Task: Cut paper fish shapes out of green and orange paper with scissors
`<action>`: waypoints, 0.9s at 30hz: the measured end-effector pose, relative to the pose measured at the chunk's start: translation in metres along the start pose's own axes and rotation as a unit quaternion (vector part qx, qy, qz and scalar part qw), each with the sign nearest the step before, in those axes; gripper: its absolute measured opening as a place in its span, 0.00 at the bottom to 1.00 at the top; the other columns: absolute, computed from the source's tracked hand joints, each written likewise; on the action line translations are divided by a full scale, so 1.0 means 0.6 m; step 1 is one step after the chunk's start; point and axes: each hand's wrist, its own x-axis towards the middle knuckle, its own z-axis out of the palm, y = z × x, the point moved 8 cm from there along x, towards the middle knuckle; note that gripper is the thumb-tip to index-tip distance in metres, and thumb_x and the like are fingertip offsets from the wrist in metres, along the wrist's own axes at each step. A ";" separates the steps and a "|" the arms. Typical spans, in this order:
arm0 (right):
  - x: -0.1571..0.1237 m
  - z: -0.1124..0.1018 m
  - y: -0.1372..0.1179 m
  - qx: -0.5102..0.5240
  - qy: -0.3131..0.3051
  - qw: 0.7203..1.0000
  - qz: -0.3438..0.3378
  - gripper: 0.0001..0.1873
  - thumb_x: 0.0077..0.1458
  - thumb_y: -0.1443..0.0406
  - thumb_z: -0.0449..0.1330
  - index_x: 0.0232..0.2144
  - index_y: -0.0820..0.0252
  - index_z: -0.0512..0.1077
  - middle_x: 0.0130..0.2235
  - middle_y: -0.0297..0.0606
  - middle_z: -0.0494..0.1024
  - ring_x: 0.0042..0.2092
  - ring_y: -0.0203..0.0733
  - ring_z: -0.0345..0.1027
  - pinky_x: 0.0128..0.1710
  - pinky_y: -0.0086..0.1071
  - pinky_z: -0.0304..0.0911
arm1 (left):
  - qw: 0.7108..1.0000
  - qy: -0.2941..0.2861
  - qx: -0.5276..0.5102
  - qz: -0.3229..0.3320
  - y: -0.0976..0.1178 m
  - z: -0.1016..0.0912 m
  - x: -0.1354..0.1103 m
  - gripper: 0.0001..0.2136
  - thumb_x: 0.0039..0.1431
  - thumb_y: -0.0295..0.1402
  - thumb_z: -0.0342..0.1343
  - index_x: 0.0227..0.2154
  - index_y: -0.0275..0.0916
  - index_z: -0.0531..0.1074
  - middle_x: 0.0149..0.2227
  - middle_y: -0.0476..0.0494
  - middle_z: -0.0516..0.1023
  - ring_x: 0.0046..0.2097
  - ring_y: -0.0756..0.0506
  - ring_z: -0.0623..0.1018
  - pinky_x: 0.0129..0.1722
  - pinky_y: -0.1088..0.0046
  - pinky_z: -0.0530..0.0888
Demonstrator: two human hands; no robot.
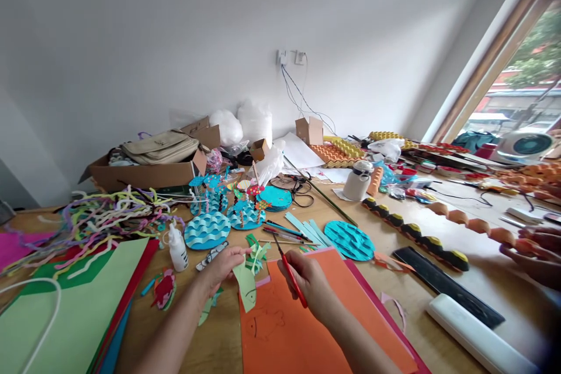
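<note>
My left hand [223,269] pinches a light green paper cut-out [245,285] that hangs down over the top edge of an orange sheet [307,333]. My right hand [309,283] is closed on red-handled scissors [287,269], whose blades point up and left toward the green paper. A pencil outline of a fish shows on the orange sheet near my left forearm. Round blue wave-pattern paper discs [207,229] lie just beyond my hands, and another disc [349,239] lies to the right.
A white glue bottle [177,248] stands left of my hands. Green and red sheets [74,304] lie at the left, with a heap of coloured pipe cleaners [105,213] and a cardboard box [144,172] behind. Another person's hands [534,251] rest at the right edge.
</note>
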 end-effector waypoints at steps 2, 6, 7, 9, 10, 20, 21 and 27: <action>0.000 -0.003 0.007 -0.009 0.003 1.000 0.004 0.17 0.52 0.57 0.55 0.17 0.55 0.56 0.15 0.26 0.58 0.17 0.33 0.53 0.17 0.27 0.47 | 0.999 0.000 0.035 0.005 0.008 -0.007 -0.006 0.09 0.58 0.37 0.58 0.29 0.36 0.71 0.32 0.49 0.75 0.30 0.50 0.73 0.30 0.71 0.70; 0.006 -0.015 0.008 -0.010 0.018 1.000 0.006 0.17 0.50 0.56 0.58 0.18 0.55 0.57 0.16 0.26 0.58 0.18 0.33 0.52 0.18 0.27 0.47 | 0.996 -0.013 0.073 0.045 0.053 -0.010 -0.033 0.14 0.47 0.41 0.62 0.19 0.39 0.66 0.24 0.53 0.71 0.30 0.48 0.71 0.28 0.75 0.67; 0.009 -0.018 0.003 -0.006 0.022 1.000 0.004 0.17 0.48 0.56 0.60 0.19 0.55 0.57 0.17 0.26 0.59 0.19 0.33 0.53 0.18 0.27 0.48 | 0.995 -0.021 0.078 0.057 0.067 -0.007 -0.042 0.14 0.47 0.43 0.61 0.20 0.39 0.66 0.22 0.54 0.68 0.29 0.48 0.70 0.28 0.74 0.67; 0.013 -0.020 -0.015 0.006 0.023 1.000 -0.003 0.17 0.44 0.56 0.63 0.21 0.56 0.59 0.19 0.27 0.62 0.21 0.34 0.55 0.19 0.27 0.51 | 0.993 -0.037 0.084 0.079 0.092 0.003 -0.060 0.14 0.50 0.46 0.58 0.22 0.40 0.66 0.22 0.55 0.66 0.28 0.48 0.70 0.29 0.73 0.68; 0.015 -0.019 -0.027 0.012 0.021 1.000 -0.008 0.16 0.43 0.56 0.64 0.22 0.56 0.61 0.20 0.28 0.65 0.22 0.34 0.56 0.20 0.27 0.52 | 0.991 -0.044 0.091 0.093 0.103 0.008 -0.069 0.14 0.50 0.45 0.57 0.22 0.40 0.66 0.22 0.55 0.66 0.28 0.48 0.69 0.28 0.73 0.68; 0.031 0.053 -0.152 0.011 -0.109 0.992 -0.058 0.09 0.40 0.66 0.63 0.25 0.58 0.65 0.24 0.27 0.68 0.25 0.33 0.57 0.23 0.25 0.51 | 0.968 -0.004 0.167 0.188 0.157 0.018 -0.132 0.07 0.50 0.29 0.58 0.33 0.43 0.69 0.28 0.53 0.73 0.33 0.47 0.72 0.31 0.74 0.65; 0.034 0.055 -0.156 -0.001 -0.110 0.992 -0.062 0.08 0.40 0.68 0.63 0.24 0.58 0.65 0.23 0.26 0.67 0.25 0.32 0.55 0.22 0.25 0.49 | 0.966 -0.005 0.175 0.189 0.161 0.019 -0.137 0.07 0.50 0.29 0.58 0.34 0.43 0.69 0.29 0.52 0.74 0.33 0.46 0.73 0.31 0.74 0.65; 0.043 0.059 -0.167 0.024 -0.135 0.989 -0.059 0.08 0.33 0.73 0.62 0.21 0.59 0.67 0.20 0.25 0.67 0.23 0.32 0.54 0.21 0.25 0.48 | 0.977 -0.019 0.110 0.184 0.176 0.021 -0.150 0.11 0.47 0.31 0.63 0.35 0.44 0.72 0.27 0.51 0.76 0.33 0.44 0.76 0.30 0.74 0.68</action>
